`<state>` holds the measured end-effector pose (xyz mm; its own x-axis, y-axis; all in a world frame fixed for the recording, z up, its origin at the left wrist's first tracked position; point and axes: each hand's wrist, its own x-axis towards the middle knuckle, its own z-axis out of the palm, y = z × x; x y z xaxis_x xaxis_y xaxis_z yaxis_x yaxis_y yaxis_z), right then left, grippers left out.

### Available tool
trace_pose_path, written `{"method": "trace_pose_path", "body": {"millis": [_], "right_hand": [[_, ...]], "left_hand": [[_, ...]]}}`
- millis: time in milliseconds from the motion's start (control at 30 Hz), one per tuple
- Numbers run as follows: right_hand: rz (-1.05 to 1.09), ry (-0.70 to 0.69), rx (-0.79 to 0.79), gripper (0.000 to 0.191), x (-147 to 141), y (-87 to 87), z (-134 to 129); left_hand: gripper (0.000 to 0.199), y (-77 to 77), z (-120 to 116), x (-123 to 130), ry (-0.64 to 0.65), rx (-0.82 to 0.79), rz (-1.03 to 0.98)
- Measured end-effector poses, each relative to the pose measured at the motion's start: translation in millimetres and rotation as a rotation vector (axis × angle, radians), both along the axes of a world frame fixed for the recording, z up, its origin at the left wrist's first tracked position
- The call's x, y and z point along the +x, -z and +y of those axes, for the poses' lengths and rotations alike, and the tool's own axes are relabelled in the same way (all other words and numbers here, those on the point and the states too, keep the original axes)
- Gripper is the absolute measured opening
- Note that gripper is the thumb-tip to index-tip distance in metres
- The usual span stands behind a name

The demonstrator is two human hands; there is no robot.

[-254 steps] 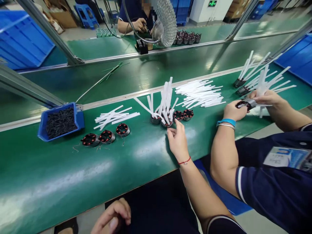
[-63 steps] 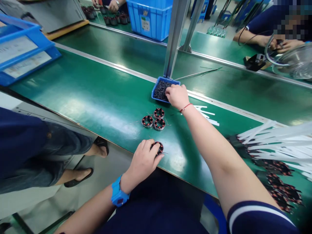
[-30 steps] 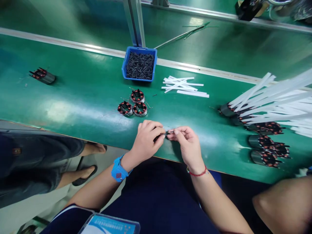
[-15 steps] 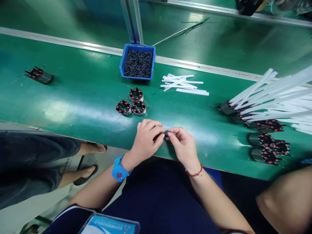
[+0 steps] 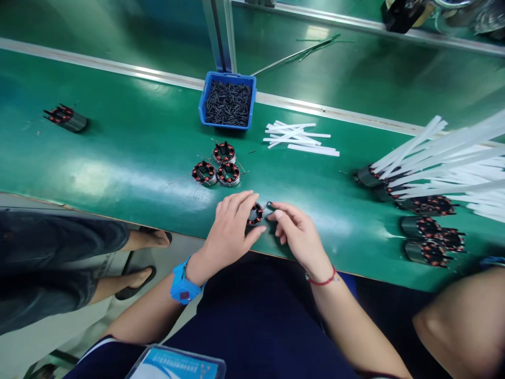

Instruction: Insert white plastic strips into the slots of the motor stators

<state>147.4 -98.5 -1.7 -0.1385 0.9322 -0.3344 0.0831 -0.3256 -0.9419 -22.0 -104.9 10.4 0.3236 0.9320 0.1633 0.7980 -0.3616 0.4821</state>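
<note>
1. While the held coil point(image 5: 257, 214) is taken as the clock's centre, with 12 set away from the body, its place is seen near the front edge of the bench point(image 5: 150, 126).
2. From 9 o'clock it is clasped by the left hand point(image 5: 232, 223), the fingers being laid close together over its far side and the thumb being set apart at its near side.
3. At 3 o'clock, just beside it, the right hand point(image 5: 295, 225) is held with the index finger stretched toward the coil. A black piece point(image 5: 269, 205) is seen at that fingertip; whether it is pinched by the thumb cannot be told.
4. At 11, three coils point(image 5: 229, 175) are clustered, with thin wire ends splayed outward.
5. Between 11 and 12, a blue bin point(image 5: 225, 125), filled with black tubes point(image 5: 229, 102), is placed beside the rear rail point(image 5: 288, 101).
6. At 1, white strips point(image 5: 302, 138) are strewn crosswise.
7. At 3, well apart, more coils point(image 5: 426, 252) are grouped, and long strips point(image 5: 442, 160) are fanned above some of them.
8. At 10, a lone coil point(image 5: 71, 120) is stood well away.
9. At 4, another person's arm point(image 5: 465, 316) is partly shown.
</note>
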Motion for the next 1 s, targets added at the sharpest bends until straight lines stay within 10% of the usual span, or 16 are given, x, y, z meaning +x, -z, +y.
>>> {"method": "trace_pose_path", "body": {"millis": [367, 700, 1000], "right_hand": [[0.387, -0.052, -0.232, 0.021, -5, -0.1, 23], [-0.559, -0.185, 0.760, 0.025, 17, 1.9, -6], [-0.562, -0.319, 0.790, 0.045, 43, 10.2, -10]], "left_hand": [[0.047, 13.8, -7, -7, -0.077, -0.049, -0.070], [0.038, 1.9, -8, 6, 0.061, -0.100, -0.295], [0.030, -5.4, -5, 22, -0.003, -0.254, -0.345]]}}
